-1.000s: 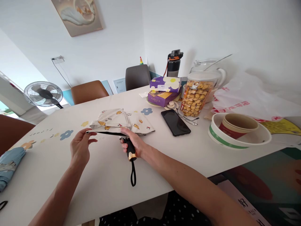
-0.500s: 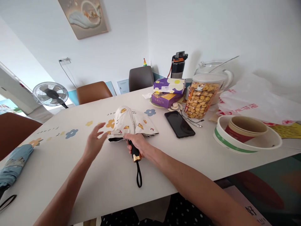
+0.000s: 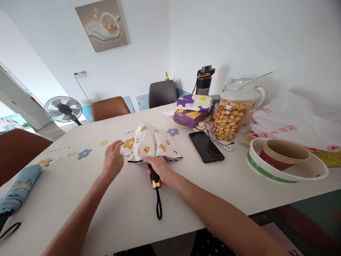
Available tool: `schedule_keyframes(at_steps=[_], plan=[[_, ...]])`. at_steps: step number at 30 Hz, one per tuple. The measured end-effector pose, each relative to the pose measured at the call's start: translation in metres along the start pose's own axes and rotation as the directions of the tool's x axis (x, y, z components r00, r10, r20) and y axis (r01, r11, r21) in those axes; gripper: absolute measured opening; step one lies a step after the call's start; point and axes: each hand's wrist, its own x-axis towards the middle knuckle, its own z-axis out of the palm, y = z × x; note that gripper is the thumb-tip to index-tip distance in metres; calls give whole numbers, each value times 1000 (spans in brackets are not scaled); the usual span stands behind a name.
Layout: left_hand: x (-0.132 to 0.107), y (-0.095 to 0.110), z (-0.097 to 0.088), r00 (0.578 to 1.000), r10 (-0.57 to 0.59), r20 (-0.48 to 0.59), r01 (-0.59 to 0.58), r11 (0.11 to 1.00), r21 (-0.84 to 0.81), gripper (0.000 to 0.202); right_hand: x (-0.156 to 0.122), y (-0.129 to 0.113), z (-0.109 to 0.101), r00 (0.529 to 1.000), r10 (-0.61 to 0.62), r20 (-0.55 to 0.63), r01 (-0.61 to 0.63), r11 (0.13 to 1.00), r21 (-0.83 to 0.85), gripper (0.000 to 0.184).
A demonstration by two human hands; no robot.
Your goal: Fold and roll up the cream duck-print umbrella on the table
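Observation:
A folding umbrella (image 3: 146, 142) with a white canopy printed with small cartoon animals lies loosely folded on the table, its canopy pointing away from me. My right hand (image 3: 159, 169) is wrapped around its black handle (image 3: 154, 176), just below the canopy's edge. The handle has a gold end, and a black wrist loop (image 3: 159, 206) hangs toward me. At the left side of the canopy is my left hand (image 3: 114, 158), fingers stretched forward, beside a pale strap or flap (image 3: 125, 152). Whether its fingertips touch that strap is unclear.
A light blue folded umbrella (image 3: 21, 188) lies at the left. Right of the canopy are a phone (image 3: 206, 146), glasses (image 3: 222, 144), a snack jar (image 3: 231, 117), purple boxes (image 3: 190, 117), a bottle (image 3: 204, 81) and paper bowls (image 3: 279, 176). A plastic bag (image 3: 287, 121) lies behind the bowls.
My left hand has turned, its fingers now pointing forward and closer together. The canopy's left flap, which showed its black underside, has shifted. My right hand keeps its grip; the view has tilted slightly.

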Motion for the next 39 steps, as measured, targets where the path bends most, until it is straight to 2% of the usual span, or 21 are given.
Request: schedule_keyframes(at_steps=[2,4,6,8,11,15,18,20,22,24,27,29,31,33,36,37,39], plan=[[-1,26,11,999,4,40,7,961,-276,42,-1,3,2,1000,-26,-7,25,999,-32,18],[1,50,23,984,-112,138,165,871,-463,47,-1,7,3,999,-48,11,48,997,-61,19],[7,66,31,943,-238,234,331,763,-556,56,-1,10,3,997,-61,38,64,994,-90,19],[14,74,35,907,-306,289,421,649,-634,57,-2,11,4,997,-57,57,64,990,-125,17],[24,74,32,862,-305,404,502,412,-761,49,-6,10,5,995,-40,90,55,985,-164,15],[30,69,25,790,-269,550,577,23,-817,42,-12,7,4,978,-10,207,45,985,-167,16],[32,67,19,713,-189,675,632,-244,-736,42,-13,8,2,942,-17,335,71,986,-151,17],[34,66,13,680,-115,724,647,-371,-666,42,-13,10,0,908,-55,414,113,987,-116,16],[34,65,9,679,-86,729,631,-439,-640,41,-14,11,0,884,-102,457,142,988,-53,17],[34,65,6,670,-57,741,637,-469,-612,41,-16,12,2,877,-114,467,123,992,10,23],[33,66,7,620,3,785,691,-475,-545,44,-21,12,4,885,-64,462,48,998,48,36],[33,65,11,589,32,807,727,-456,-513,46,-22,12,5,896,-25,444,13,999,29,38],[33,63,18,579,58,813,758,-405,-511,45,-18,13,4,917,-19,398,13,1000,18,34],[34,60,27,597,-8,802,771,-273,-576,42,-12,14,4,951,-8,309,-1,1000,28,27],[36,58,43,665,-290,688,728,51,-683,34,-3,14,4,990,49,131,-54,998,35,17],[36,58,48,681,-359,638,714,131,-688,33,0,15,4,995,52,83,-53,998,18,15],[36,60,54,685,-405,605,711,191,-677,33,2,16,4,999,25,40,-22,998,-56,15]])
